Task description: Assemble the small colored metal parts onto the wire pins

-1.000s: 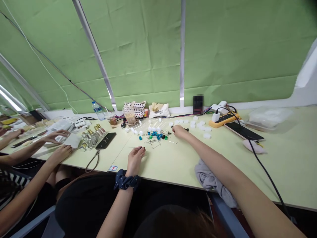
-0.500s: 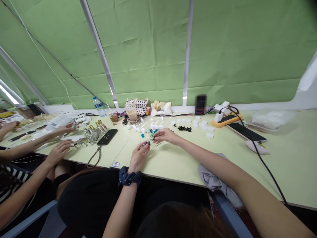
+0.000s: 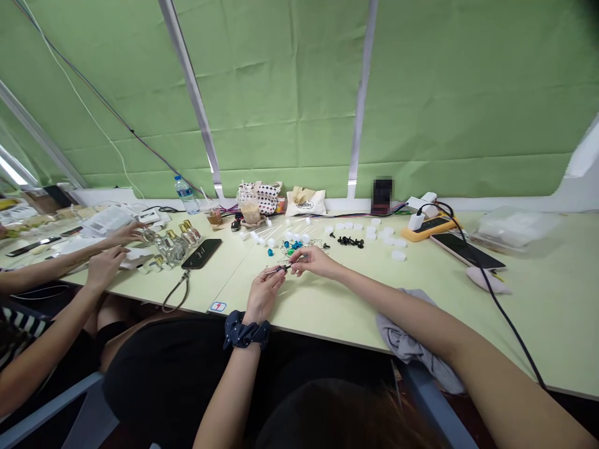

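Note:
My left hand (image 3: 263, 293), a dark scrunchie (image 3: 246, 330) round its wrist, pinches a small black piece (image 3: 282, 268) with a thin stick pointing left. From the other side, the fingertips of my right hand (image 3: 312, 260) close on the right end of that black piece, so both hands meet just above the table. Behind them lie blue beads or caps (image 3: 294, 244) and a green one (image 3: 291, 252). Further right is a cluster of small black parts (image 3: 350, 242). White round lids (image 3: 369, 232) and thin clear sticks (image 3: 281, 229) are spread at the back.
On the left, a co-worker's hands (image 3: 108, 265) are near glass bottles with gold tops (image 3: 173, 246). A black phone (image 3: 202, 254) lies nearby. Drink cups (image 3: 249, 209) stand at the back. To the right are a yellow power strip (image 3: 428, 227), another phone (image 3: 468, 251) and a black cable (image 3: 503, 315).
My right fingertips have come up to the black piece in my left hand, which stays in about the same place. The view has shifted slightly.

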A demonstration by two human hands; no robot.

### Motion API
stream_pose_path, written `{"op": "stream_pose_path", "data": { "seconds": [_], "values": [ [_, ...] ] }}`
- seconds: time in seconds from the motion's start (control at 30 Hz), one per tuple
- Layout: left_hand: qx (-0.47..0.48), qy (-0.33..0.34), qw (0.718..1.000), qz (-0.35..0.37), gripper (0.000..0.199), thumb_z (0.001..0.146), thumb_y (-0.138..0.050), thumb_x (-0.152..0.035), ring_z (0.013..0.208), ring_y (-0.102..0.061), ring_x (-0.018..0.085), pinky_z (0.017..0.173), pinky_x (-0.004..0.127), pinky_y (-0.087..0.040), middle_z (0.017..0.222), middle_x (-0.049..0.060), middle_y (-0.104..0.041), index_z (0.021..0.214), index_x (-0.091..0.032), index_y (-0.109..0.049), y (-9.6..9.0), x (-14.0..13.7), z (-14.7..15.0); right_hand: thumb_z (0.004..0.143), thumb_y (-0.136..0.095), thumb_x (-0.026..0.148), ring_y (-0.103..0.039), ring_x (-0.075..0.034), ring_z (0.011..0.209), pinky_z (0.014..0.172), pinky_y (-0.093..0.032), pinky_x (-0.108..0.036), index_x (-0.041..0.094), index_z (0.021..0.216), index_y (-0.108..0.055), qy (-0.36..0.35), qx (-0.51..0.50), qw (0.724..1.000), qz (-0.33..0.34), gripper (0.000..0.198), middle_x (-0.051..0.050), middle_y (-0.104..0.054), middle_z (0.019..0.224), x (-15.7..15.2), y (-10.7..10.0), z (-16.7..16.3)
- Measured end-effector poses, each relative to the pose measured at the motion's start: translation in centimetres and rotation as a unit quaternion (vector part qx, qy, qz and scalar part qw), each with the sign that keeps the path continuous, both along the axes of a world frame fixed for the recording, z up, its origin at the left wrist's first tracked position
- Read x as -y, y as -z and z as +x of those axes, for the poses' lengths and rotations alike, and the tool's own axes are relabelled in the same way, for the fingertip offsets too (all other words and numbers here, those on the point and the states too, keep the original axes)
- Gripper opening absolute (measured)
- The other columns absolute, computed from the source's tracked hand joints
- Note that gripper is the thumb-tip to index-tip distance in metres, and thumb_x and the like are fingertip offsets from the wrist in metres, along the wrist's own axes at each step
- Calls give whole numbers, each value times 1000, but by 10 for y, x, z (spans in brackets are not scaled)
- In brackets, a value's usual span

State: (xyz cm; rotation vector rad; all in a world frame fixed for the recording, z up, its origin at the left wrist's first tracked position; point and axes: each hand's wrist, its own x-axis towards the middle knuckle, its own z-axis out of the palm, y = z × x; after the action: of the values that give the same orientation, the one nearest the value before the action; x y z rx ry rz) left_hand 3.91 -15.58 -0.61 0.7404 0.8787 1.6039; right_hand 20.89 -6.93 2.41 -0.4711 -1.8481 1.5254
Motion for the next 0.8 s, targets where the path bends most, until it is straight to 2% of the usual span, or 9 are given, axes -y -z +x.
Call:
{"op": "stream_pose_path", "data": {
  "seconds": [0.17, 0.37, 0.53, 0.7, 0.8],
  "values": [
    [-6, -9, 1000, -2, 30, 58, -83, -16, 88, -66, 16, 85, 30, -47, 88, 6, -72, 84, -14, -69, -1, 0, 1, 66, -76, 45, -67, -15, 61, 57, -57, -28, 12, 85, -58, 8, 9, 1000, -15, 42, -1, -63, 67, 5, -4, 0],
    [-14, -18, 1000, 5, 32, 55, -85, -16, 89, -66, 16, 89, 32, -46, 87, 5, -72, 81, -14, -68, -2, 2, 3, 71, -71, 50, -66, -15, 52, 52, -56, -27, 16, 87, -48, 17, 35, 997, -65, 43, 2, -62, 62, 11, -6, -3],
    [-26, -29, 999, 17, 32, 54, -85, -17, 88, -66, 17, 88, 34, -46, 90, 6, -72, 80, -14, -67, -4, 4, 4, 69, -73, 47, -69, -18, 60, 60, -58, -31, 16, 82, -48, 22, 25, 993, -109, 42, 0, -64, 63, 11, -2, -7],
    [-41, -35, 998, 14, 34, 53, -85, -19, 87, -66, 18, 84, 33, -47, 93, 7, -71, 82, -13, -67, -6, 6, 6, 59, -83, 38, -71, -20, 71, 74, -58, -34, 13, 85, -54, 11, 1, 993, -117, 45, -4, -67, 71, 9, -1, -3],
    [-38, -36, 999, 10, 34, 52, -85, -19, 87, -66, 17, 84, 33, -46, 91, 7, -71, 79, -13, -66, -8, 7, 7, 59, -83, 35, -70, -19, 68, 69, -59, -33, 12, 87, -56, 9, 10, 994, -112, 46, -4, -67, 72, 7, -1, 0]
  ]
}}
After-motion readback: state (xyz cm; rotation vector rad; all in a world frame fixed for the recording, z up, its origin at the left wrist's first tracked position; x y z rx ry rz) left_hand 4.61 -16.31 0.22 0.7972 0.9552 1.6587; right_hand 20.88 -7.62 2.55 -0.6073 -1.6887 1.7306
